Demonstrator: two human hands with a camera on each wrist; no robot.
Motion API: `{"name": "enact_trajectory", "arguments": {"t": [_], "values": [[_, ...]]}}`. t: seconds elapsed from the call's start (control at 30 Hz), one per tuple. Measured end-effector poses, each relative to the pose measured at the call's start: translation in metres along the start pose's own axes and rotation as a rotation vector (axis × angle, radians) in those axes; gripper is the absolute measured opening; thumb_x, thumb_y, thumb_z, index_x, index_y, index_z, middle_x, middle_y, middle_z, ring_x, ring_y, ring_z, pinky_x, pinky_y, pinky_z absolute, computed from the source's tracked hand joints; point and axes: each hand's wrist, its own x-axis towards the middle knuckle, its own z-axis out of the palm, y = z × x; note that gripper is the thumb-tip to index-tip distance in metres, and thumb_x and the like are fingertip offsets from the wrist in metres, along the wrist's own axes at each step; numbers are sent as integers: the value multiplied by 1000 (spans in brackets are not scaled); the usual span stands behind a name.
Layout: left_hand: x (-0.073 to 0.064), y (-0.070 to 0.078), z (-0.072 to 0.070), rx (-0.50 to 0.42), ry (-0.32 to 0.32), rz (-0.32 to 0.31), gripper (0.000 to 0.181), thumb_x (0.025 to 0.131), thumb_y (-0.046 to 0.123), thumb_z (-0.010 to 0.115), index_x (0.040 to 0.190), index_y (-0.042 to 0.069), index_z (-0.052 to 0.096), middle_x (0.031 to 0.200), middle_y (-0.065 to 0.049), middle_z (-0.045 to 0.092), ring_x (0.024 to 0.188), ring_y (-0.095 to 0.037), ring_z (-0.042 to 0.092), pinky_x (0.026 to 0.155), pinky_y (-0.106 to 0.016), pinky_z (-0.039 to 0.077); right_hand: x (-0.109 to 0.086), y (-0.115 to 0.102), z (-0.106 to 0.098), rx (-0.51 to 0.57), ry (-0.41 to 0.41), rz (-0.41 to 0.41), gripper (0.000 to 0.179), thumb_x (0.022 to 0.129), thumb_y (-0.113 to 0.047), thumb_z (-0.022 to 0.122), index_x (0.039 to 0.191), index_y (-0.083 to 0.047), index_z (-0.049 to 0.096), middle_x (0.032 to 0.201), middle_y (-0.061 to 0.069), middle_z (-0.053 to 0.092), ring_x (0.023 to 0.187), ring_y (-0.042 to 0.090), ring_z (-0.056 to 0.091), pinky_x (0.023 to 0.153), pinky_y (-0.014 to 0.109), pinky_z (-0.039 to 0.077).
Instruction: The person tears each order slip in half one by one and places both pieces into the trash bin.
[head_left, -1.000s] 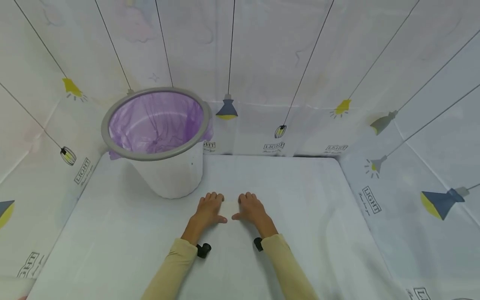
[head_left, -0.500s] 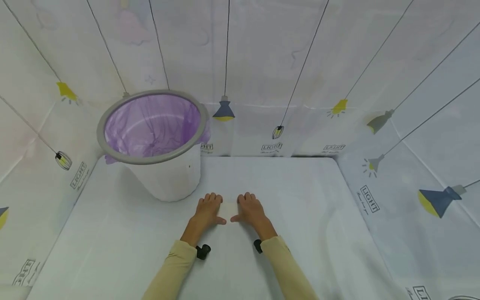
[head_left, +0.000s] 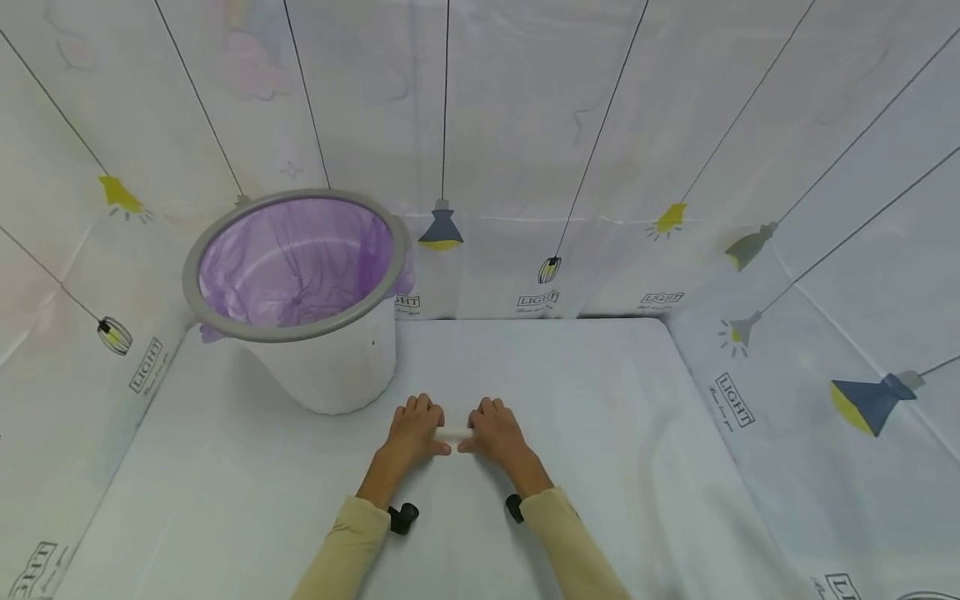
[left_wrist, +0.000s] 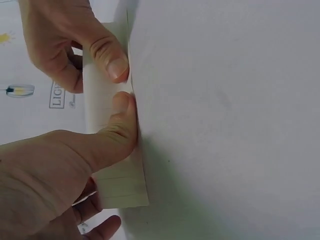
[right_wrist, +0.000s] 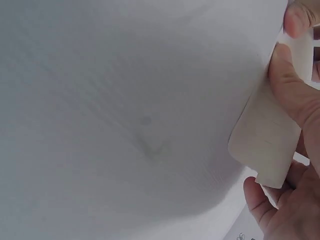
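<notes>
A cream sheet of paper (head_left: 453, 434) with faint ruled lines is bent over between both hands on the white tabletop. My left hand (head_left: 415, 435) grips its left part, and the right hand (head_left: 495, 435) grips its right part. In the left wrist view the thumbs press side by side on the lined paper (left_wrist: 120, 186), close to its near edge, with the other fingers behind it. From the right wrist, the paper (right_wrist: 265, 132) shows a rounded corner and a small step at its end; the right fingers curl behind that end.
A white bin (head_left: 337, 367) with a grey rim and a purple liner bag stands at the back left of the table (head_left: 570, 375). Pale sheeting (head_left: 510, 150) printed with hanging lamps walls the back and both sides.
The paper lay flat between the hands earlier; now its far part is lifted and bent toward the person, the fingers curling behind it. The head view has tilted slightly up.
</notes>
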Motion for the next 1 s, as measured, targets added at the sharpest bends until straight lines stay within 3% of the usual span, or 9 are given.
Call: {"name": "enact_trajectory", "arguments": {"t": [0.1, 0.23, 0.37, 0.5, 0.6, 0.8, 0.87, 1.0], "values": [[-1, -1, 1, 3, 16, 29, 36, 74, 34, 84, 89, 14, 60, 96, -2, 51, 90, -20, 44, 81, -39, 38, -2, -2, 0, -1, 19, -41, 37, 77, -47, 76, 90, -13, 65, 86, 0, 55, 77, 14, 43, 66, 26, 37], [-6, -4, 4, -3, 37, 75, 38, 76, 35, 82, 97, 15, 59, 95, 0, 59, 88, -19, 51, 87, -43, 41, -6, -8, 0, 83, 26, -81, 28, 80, -36, 76, 90, -13, 63, 80, -1, 62, 70, 13, 47, 63, 25, 38], [-15, -6, 5, -120, 68, 127, 30, 81, 34, 77, 104, 19, 63, 97, 4, 70, 89, -15, 61, 95, -43, 42, -18, -10, -3, 242, -7, -96, 20, 84, -27, 74, 93, -11, 64, 83, 0, 68, 72, 14, 55, 66, 26, 43], [-26, -5, -1, -182, 186, 221, 14, 88, 31, 69, 98, 22, 70, 95, 10, 73, 88, -9, 66, 93, -40, 47, -31, -5, -16, 473, -69, -75, 18, 90, -26, 68, 100, -12, 65, 96, 0, 70, 87, 14, 61, 76, 29, 49], [-30, -2, -12, -198, 277, 266, 10, 89, 29, 69, 95, 22, 72, 90, 11, 74, 83, -7, 67, 87, -36, 51, -36, 0, -30, 600, -67, -89, 18, 95, -29, 61, 104, -13, 66, 102, -1, 70, 92, 13, 62, 80, 29, 51], [-34, 10, -38, -282, 298, 262, 15, 90, 32, 67, 100, 23, 73, 95, 12, 74, 91, -7, 68, 86, -32, 53, -38, 3, -58, 669, 93, -181, 22, 99, -28, 55, 104, -11, 68, 102, 2, 72, 93, 14, 66, 82, 28, 54], [-35, 15, -47, -306, 321, 288, 15, 91, 32, 67, 100, 22, 73, 96, 12, 74, 92, -6, 68, 86, -31, 54, -39, 3, -66, 695, 156, -201, 21, 99, -25, 56, 104, -10, 69, 102, 3, 72, 94, 15, 67, 83, 29, 55], [-40, 28, -66, -345, 424, 402, 12, 89, 25, 70, 98, 19, 74, 94, 9, 75, 88, -7, 69, 84, -32, 54, -41, 2, -80, 751, 272, -246, 16, 97, -20, 59, 103, -10, 70, 101, 3, 73, 94, 16, 68, 84, 29, 55]]}}
